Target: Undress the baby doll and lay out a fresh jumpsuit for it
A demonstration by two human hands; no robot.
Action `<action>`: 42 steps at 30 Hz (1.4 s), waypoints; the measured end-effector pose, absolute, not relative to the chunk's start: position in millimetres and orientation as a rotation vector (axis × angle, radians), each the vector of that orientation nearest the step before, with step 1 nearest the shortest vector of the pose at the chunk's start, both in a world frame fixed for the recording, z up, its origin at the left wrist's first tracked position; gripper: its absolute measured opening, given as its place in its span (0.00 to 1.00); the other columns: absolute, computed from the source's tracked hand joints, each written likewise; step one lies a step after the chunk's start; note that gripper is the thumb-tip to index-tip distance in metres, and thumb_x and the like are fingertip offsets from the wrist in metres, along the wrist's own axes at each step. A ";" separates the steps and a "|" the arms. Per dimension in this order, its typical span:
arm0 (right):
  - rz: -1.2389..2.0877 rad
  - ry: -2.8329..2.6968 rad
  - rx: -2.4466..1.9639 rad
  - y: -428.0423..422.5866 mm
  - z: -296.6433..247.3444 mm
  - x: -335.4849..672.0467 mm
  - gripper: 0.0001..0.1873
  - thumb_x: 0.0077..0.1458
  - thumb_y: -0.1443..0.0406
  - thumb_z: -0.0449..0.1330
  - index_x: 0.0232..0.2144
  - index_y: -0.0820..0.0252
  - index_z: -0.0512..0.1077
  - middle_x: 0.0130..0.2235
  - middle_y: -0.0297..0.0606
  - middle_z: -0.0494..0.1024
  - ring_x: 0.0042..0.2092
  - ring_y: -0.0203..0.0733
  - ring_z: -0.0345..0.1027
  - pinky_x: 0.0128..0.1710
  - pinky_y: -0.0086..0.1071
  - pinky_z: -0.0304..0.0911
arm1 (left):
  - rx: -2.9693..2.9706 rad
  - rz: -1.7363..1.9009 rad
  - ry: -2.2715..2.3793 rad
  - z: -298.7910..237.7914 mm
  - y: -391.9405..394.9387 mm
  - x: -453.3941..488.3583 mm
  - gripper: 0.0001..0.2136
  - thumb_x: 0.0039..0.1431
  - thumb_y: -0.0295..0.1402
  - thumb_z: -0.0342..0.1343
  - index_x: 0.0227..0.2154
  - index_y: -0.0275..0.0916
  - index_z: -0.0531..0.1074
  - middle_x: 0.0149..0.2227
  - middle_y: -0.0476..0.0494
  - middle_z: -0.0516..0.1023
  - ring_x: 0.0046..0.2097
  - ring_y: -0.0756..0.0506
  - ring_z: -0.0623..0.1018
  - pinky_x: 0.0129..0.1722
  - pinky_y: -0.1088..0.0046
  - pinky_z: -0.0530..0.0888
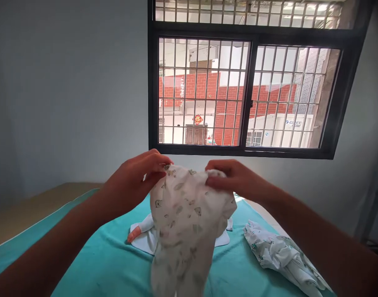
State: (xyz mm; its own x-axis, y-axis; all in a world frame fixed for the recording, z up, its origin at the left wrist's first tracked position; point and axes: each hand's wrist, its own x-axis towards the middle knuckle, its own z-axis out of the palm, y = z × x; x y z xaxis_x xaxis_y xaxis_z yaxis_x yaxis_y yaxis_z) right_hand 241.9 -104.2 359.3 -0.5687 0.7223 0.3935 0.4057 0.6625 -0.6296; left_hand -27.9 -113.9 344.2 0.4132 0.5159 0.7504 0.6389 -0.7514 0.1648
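Two bare arms, yours, reach forward from the lower corners: left arm [68,243] and right arm [300,218]. Your two hands hold one garment [189,218] between them, raised above the bed sheet [114,255]. Left hand [145,169] and right hand [226,175] each pinch its top edge, thumb and fingers closed on the cloth at separate spots. It is white, thin and creased, printed with small animal faces and pale leaf shapes; it hangs down out of view at the bottom. Beyond it, partly hidden, lie one white cloth [145,239] and one small hand [133,234] in a white sleeve. To your right rests one crumpled printed bundle [275,251]. Farther off is one barred window [252,95] with two lower panes.
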 end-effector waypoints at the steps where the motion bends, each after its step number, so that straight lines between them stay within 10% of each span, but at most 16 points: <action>1: 0.668 -2.280 -0.884 -101.1 359.7 241.5 0.19 0.52 0.49 0.63 0.28 0.60 0.72 0.27 0.31 0.70 0.30 0.34 0.64 0.27 0.27 0.59 | -2.517 -1.208 -0.993 346.1 -110.9 -29.4 0.09 0.64 0.34 0.48 0.40 0.43 0.73 0.36 0.49 0.76 0.34 0.49 0.74 0.33 0.75 0.71; 10: 0.835 -2.177 -0.871 -79.7 342.1 241.9 0.21 0.55 0.49 0.61 0.25 0.62 0.69 0.25 0.28 0.64 0.28 0.31 0.60 0.27 0.26 0.58 | -2.445 -1.211 -1.043 313.3 -86.8 -30.5 0.08 0.64 0.34 0.49 0.38 0.43 0.73 0.35 0.50 0.76 0.34 0.49 0.74 0.32 0.75 0.70; 17: 0.989 -2.176 -0.554 -73.2 308.4 213.4 0.09 0.53 0.60 0.66 0.29 0.60 0.75 0.57 0.36 0.67 0.55 0.43 0.63 0.52 0.36 0.63 | -2.357 -1.527 -1.095 286.0 -88.1 -9.5 0.02 0.61 0.30 0.54 0.33 0.41 0.71 0.36 0.52 0.74 0.33 0.51 0.72 0.31 0.77 0.70; 23: 1.077 -1.990 -0.673 -68.1 282.1 181.6 0.14 0.56 0.55 0.62 0.31 0.61 0.74 0.32 0.32 0.73 0.34 0.36 0.67 0.33 0.29 0.63 | -2.409 -2.137 -1.409 264.6 -80.9 10.3 0.14 0.60 0.36 0.55 0.49 0.46 0.67 0.53 0.45 0.70 0.52 0.43 0.73 0.46 0.68 0.74; 30: 0.932 -1.458 -0.724 -42.9 271.4 161.2 0.18 0.54 0.49 0.61 0.29 0.58 0.68 0.28 0.28 0.67 0.31 0.33 0.59 0.30 0.26 0.58 | -3.067 -2.547 -2.002 191.6 -97.0 31.8 0.22 0.46 0.45 0.64 0.42 0.38 0.75 0.38 0.40 0.81 0.42 0.36 0.79 0.38 0.64 0.76; 35: 1.051 -1.285 -0.887 -10.8 214.9 159.7 0.22 0.50 0.48 0.63 0.25 0.59 0.64 0.25 0.27 0.62 0.28 0.32 0.54 0.27 0.25 0.52 | -2.079 -2.650 -2.602 168.2 -112.4 15.1 0.23 0.45 0.43 0.64 0.44 0.37 0.74 0.36 0.42 0.81 0.37 0.38 0.79 0.36 0.65 0.77; 42: 1.323 -1.647 -0.907 -10.7 91.4 116.8 0.16 0.48 0.54 0.63 0.23 0.60 0.67 0.24 0.31 0.67 0.28 0.35 0.60 0.29 0.28 0.57 | -1.739 -2.436 -2.302 140.4 -109.3 -40.1 0.19 0.50 0.49 0.59 0.43 0.45 0.73 0.42 0.51 0.80 0.38 0.43 0.79 0.35 0.75 0.76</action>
State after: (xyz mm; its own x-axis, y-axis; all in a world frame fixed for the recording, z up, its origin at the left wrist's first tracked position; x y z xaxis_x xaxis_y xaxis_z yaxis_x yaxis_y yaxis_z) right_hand 116.8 -10.7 91.4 -0.4061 0.9004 0.1563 0.0414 0.1890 -0.9811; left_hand -40.1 -109.3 140.4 -0.4224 0.8894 0.1751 0.1247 -0.1343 0.9831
